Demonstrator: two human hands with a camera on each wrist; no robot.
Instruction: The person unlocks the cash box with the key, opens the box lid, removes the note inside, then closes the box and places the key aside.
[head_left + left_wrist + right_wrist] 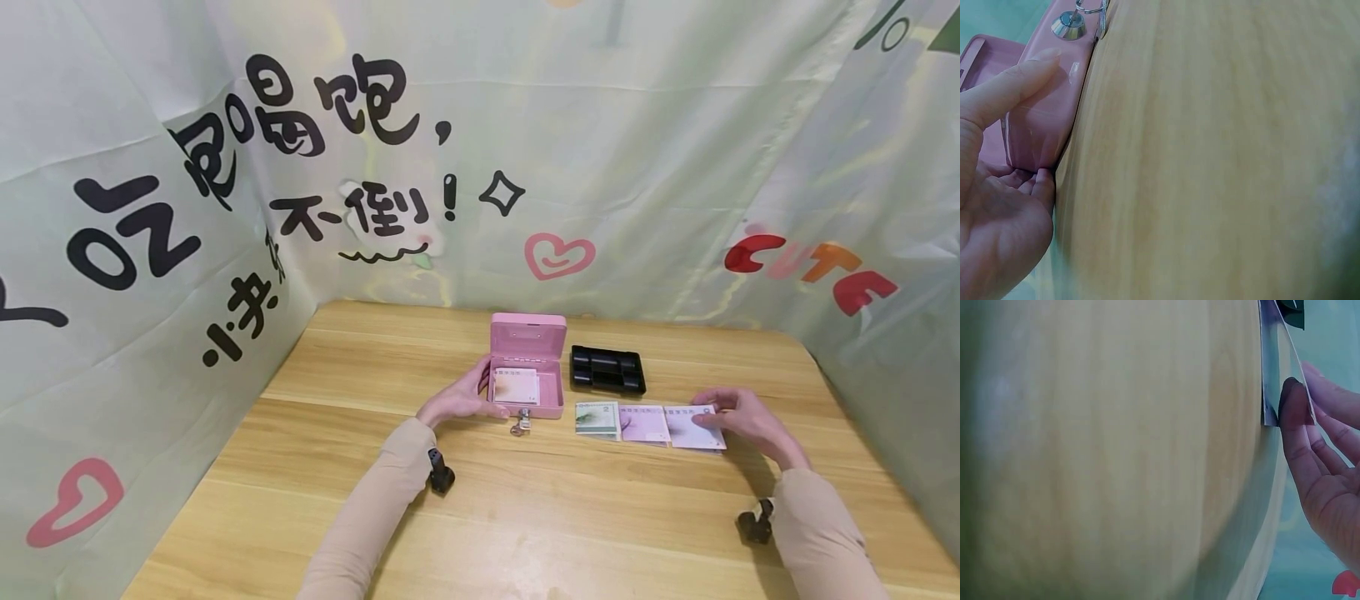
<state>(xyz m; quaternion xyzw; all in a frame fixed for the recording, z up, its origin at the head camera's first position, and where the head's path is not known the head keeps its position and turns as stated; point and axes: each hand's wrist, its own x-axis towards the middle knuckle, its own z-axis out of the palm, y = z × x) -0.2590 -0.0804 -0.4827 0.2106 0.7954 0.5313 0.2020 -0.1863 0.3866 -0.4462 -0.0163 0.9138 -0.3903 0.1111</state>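
Observation:
My left hand (459, 400) grips the left front corner of a pink cash box (546, 412). Its thumb lies along the front wall and its fingers on the left side, as the left wrist view shows. The lid (527, 337) stands up, and an orange-tinted banknote (516, 386) lies inside. Keys (517, 430) hang from the front lock (1069, 26). At the right end of a row of banknotes, my right hand (752, 425) pinches a pale lilac banknote (692, 427) by its right end. That end is raised above another sheet in the right wrist view.
Left of the lilac banknote lie a pink-purple banknote (643, 424) and a green banknote (597, 418), side by side. A black compartment tray (607, 370) sits behind them, right of the box. Printed cloth (637, 183) walls in the wooden table (525, 517) at the back and sides.

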